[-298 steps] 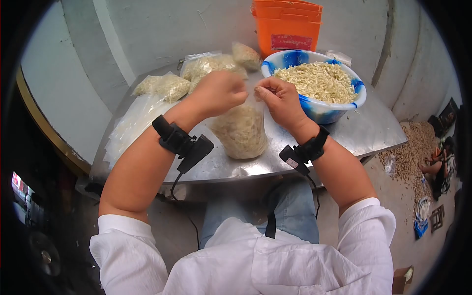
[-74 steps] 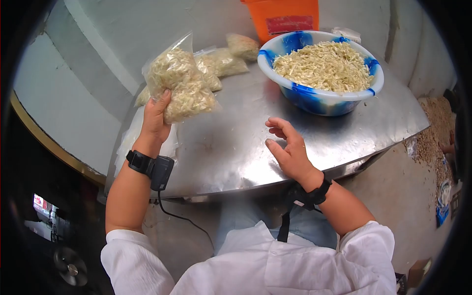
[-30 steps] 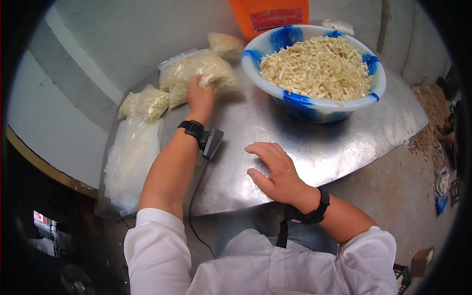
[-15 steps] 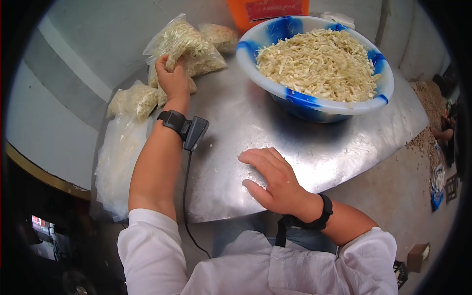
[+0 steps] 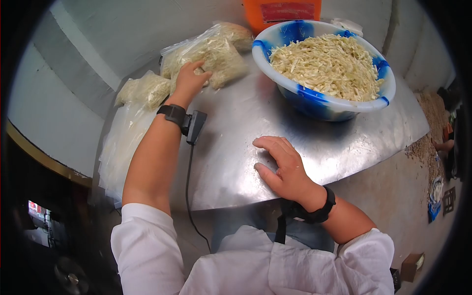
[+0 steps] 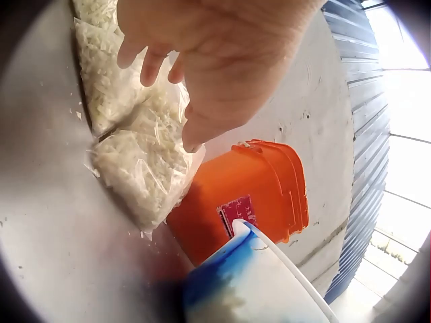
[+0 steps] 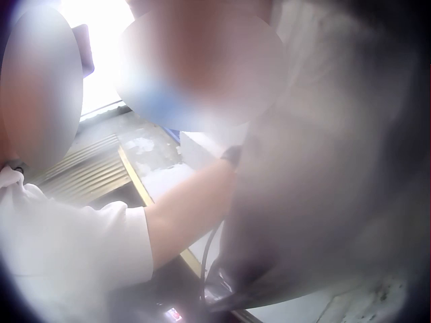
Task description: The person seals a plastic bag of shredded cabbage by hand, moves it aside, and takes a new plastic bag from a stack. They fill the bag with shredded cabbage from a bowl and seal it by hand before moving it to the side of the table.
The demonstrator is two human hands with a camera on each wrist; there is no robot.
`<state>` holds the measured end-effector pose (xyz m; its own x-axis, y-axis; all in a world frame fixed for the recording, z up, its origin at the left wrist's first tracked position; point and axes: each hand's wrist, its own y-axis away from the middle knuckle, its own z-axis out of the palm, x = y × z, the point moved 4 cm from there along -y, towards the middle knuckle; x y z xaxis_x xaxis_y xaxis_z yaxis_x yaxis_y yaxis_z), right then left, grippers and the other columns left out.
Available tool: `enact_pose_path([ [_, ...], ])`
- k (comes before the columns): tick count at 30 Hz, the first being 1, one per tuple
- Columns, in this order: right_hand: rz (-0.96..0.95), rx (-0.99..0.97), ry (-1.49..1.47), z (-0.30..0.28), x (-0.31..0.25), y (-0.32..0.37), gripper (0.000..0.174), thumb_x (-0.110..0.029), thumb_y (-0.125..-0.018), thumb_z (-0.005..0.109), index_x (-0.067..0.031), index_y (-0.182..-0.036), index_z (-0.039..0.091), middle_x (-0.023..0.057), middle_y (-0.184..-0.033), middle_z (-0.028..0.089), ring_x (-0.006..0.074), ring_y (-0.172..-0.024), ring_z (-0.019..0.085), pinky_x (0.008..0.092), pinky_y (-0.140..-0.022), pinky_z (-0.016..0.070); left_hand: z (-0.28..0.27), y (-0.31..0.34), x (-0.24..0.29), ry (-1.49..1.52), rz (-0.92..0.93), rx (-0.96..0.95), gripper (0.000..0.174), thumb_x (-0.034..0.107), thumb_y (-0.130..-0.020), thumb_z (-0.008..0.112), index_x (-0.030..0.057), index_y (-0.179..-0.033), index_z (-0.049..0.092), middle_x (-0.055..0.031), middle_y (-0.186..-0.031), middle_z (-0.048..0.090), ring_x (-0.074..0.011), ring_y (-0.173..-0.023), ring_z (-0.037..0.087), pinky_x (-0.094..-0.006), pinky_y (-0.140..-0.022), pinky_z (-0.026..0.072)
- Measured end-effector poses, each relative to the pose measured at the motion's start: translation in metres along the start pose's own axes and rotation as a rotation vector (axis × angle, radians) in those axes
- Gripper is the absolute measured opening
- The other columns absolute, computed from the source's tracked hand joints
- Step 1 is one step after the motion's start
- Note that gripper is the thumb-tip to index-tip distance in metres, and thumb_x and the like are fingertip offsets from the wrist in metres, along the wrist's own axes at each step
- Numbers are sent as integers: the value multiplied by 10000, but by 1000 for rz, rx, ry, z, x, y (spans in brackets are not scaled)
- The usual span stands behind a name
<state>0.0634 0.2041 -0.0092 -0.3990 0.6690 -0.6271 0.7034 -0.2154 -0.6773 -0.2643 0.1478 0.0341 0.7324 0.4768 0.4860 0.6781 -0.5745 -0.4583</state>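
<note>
My left hand (image 5: 189, 82) is just in front of a clear bag of pale shreds (image 5: 221, 64), its fingers spread and nothing gripped. In the left wrist view the fingers of that hand (image 6: 222, 60) overlap two plump bags, the nearer bag (image 6: 138, 175) lying on the metal. A smaller filled bag (image 5: 153, 91) lies to the left of the hand. My right hand (image 5: 287, 169) is held over the front of the steel table (image 5: 226, 167), fingers loosely bent, holding nothing. The right wrist view is blurred and shows mostly the shirt and the other arm.
A blue and white basin (image 5: 314, 105) heaped with pale shreds (image 5: 329, 64) stands at the back right. Behind it is an orange bucket (image 5: 287, 12). Flat empty plastic bags (image 5: 123, 147) lie along the left edge. A cable (image 5: 189, 196) hangs from the left wrist camera.
Both hands were at a filled bag's mouth; the left hand then carried it to the back-left pile, handled a bag there and has let go. My right hand came back to the table's front.
</note>
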Motion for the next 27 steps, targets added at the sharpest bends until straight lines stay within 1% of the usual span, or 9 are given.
enact_pose_path([
  [2,3,14,6,-1,1,0,371,-60,-690,608,-22,-1051,532,166,-1029,550,335,-949,513,374,-819,426,-10,13,-1,59,-4,-33,482,301,-703,672,64,-1113,588,-209,-1266,447,-333,-1193,406,-354,-967,350],
  [4,27,3,-8,-1,1,1,367,-63,-694,605,-24,-1052,532,166,-1029,550,335,-948,514,373,-818,427,-26,49,23,220,-87,-186,433,278,-722,666,64,-1091,593,-175,-1255,466,-303,-1167,439,-354,-927,387],
  [8,75,9,-19,2,5,3,356,-78,-704,597,-29,-1050,532,164,-1028,552,328,-945,518,366,-815,427,-51,112,21,110,35,-205,403,272,-742,674,90,-1092,594,-145,-1207,501,-270,-1085,492,-362,-870,420],
  [11,80,6,-18,2,4,5,350,-80,-704,594,-31,-1046,536,160,-1026,555,321,-943,520,360,-811,428,-89,151,11,43,9,-170,394,272,-748,672,88,-1088,597,-135,-1203,508,-267,-1084,495,-365,-862,425],
  [14,51,24,17,3,3,6,342,-78,-708,589,-36,-1044,541,147,-1028,559,311,-938,522,345,-792,434,-133,165,-38,38,-126,-15,390,272,-751,669,88,-1087,599,-128,-1192,527,-266,-1079,510,-368,-863,426],
  [19,61,29,18,4,5,6,340,-71,-709,590,-41,-1044,544,135,-1032,562,286,-928,530,330,-757,447,-204,168,-137,-295,-401,247,413,282,-762,648,82,-1118,586,-133,-1172,554,-287,-1035,542,-363,-868,427],
  [22,77,36,18,5,5,6,341,-64,-706,590,-40,-1043,545,134,-1032,561,283,-925,531,332,-760,447,-223,169,-167,-529,-467,299,429,291,-775,619,80,-1145,567,-150,-1162,558,-305,-1055,532,-375,-893,416],
  [26,90,6,51,6,7,5,343,-59,-707,592,-38,-1046,545,136,-1028,557,281,-924,531,331,-760,450,-224,163,-213,-616,-450,295,442,285,-783,600,77,-1168,546,-160,-1151,560,-318,-1066,521,-380,-916,403],
  [27,95,0,49,7,7,5,343,-59,-707,592,-36,-1046,544,137,-1027,555,281,-923,531,331,-760,451,-219,163,-221,-594,-511,207,434,270,-781,599,73,-1165,548,-159,-1134,570,-316,-1051,532,-373,-910,409],
])
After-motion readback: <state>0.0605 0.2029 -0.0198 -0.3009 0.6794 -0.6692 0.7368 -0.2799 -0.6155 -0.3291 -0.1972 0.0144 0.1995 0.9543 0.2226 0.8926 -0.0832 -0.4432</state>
